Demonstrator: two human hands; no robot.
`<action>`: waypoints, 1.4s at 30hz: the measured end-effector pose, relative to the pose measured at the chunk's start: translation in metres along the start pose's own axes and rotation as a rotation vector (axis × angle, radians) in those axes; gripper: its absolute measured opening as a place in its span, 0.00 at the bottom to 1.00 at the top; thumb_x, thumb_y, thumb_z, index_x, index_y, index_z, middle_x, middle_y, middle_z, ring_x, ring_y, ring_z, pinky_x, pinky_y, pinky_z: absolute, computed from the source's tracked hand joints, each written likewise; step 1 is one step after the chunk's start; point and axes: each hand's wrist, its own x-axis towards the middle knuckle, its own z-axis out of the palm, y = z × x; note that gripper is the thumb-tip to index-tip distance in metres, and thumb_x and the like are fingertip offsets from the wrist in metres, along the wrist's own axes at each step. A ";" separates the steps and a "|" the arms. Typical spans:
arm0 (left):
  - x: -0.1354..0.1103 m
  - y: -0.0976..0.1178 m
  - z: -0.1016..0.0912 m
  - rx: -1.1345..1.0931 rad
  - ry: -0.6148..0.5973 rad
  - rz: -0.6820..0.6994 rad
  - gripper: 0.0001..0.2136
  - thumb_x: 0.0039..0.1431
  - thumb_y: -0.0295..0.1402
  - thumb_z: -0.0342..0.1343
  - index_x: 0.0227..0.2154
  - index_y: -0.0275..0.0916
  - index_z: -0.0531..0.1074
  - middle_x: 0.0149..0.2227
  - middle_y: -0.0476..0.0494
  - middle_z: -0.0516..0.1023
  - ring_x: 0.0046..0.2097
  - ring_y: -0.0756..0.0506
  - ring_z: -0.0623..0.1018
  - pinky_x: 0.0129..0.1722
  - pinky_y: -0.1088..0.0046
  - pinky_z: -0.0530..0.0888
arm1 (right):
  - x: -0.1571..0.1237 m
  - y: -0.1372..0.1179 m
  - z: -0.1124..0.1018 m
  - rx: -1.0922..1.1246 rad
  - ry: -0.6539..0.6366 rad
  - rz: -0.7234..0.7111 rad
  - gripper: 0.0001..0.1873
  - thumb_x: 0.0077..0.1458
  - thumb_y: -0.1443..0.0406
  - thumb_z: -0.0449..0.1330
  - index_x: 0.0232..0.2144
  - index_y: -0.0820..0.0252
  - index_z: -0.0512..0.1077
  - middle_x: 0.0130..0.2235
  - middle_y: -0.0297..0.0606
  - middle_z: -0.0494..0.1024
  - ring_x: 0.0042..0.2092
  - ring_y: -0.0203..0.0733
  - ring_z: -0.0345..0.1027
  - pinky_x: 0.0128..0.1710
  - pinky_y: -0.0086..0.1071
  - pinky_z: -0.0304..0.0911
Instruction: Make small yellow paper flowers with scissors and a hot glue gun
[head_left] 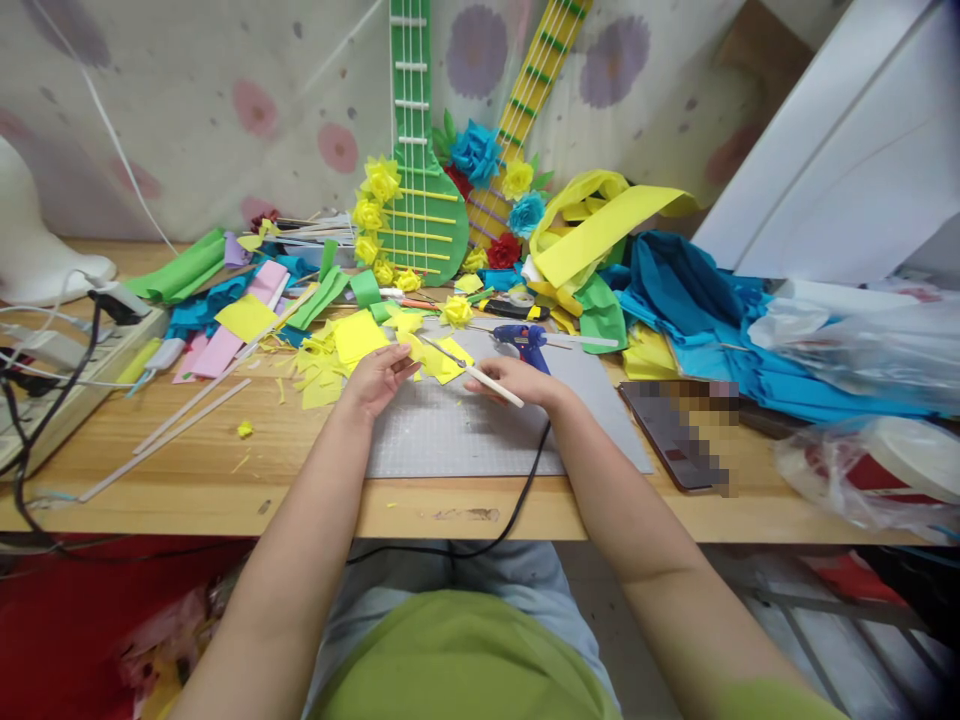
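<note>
My left hand [381, 378] is closed at the fingertips on a small piece of yellow paper [409, 340], over the left part of a grey cutting mat [420, 450]. In my right hand [514, 380] is a slim tool with a white handle [496, 386] and a thin metal end pointing left toward the paper. Its exact kind is unclear. Just behind that hand lies a blue glue gun [525, 343]. A yellow paper flower [456, 311] sits beyond the tool, and yellow paper squares [358, 338] are piled beside my left hand.
A green paper instrument [424, 225] and a yellow one [491, 205] lean at the back. Blue crepe paper [690, 290] and a dark phone [667, 430] are on the right. A power strip [82, 385] stands left; a black cable [525, 490] crosses the front edge.
</note>
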 end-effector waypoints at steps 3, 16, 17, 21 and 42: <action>0.001 -0.003 0.002 -0.004 0.024 0.037 0.08 0.37 0.28 0.65 0.21 0.34 0.72 0.24 0.49 0.75 0.27 0.55 0.73 0.34 0.76 0.74 | 0.003 -0.001 0.006 0.048 0.109 0.003 0.26 0.48 0.42 0.51 0.27 0.60 0.62 0.23 0.32 0.67 0.25 0.33 0.59 0.26 0.27 0.53; 0.000 -0.019 0.020 -0.156 0.009 0.117 0.06 0.44 0.27 0.63 0.25 0.36 0.71 0.28 0.50 0.78 0.33 0.54 0.76 0.46 0.73 0.71 | 0.006 -0.019 0.032 -0.559 0.392 -0.034 0.29 0.50 0.44 0.51 0.41 0.62 0.64 0.43 0.48 0.72 0.44 0.48 0.64 0.40 0.35 0.55; 0.000 -0.018 0.020 -0.165 0.016 0.126 0.05 0.45 0.27 0.63 0.25 0.36 0.71 0.28 0.50 0.78 0.33 0.54 0.76 0.46 0.73 0.71 | 0.006 -0.019 0.032 -0.566 0.401 -0.034 0.29 0.50 0.44 0.51 0.41 0.62 0.64 0.43 0.48 0.72 0.44 0.48 0.64 0.41 0.35 0.54; 0.001 -0.016 0.018 -0.158 0.026 0.146 0.05 0.46 0.28 0.62 0.27 0.37 0.72 0.31 0.49 0.79 0.35 0.53 0.77 0.45 0.74 0.71 | 0.006 -0.017 0.031 -0.576 0.388 -0.041 0.28 0.51 0.44 0.50 0.41 0.62 0.64 0.42 0.48 0.73 0.43 0.47 0.65 0.40 0.35 0.54; -0.003 -0.021 0.024 -0.145 0.031 0.113 0.06 0.42 0.26 0.63 0.23 0.34 0.72 0.25 0.52 0.75 0.29 0.56 0.74 0.44 0.74 0.72 | 0.002 -0.021 0.028 -0.511 0.280 0.066 0.29 0.52 0.43 0.47 0.44 0.58 0.64 0.39 0.41 0.76 0.38 0.45 0.69 0.29 0.29 0.50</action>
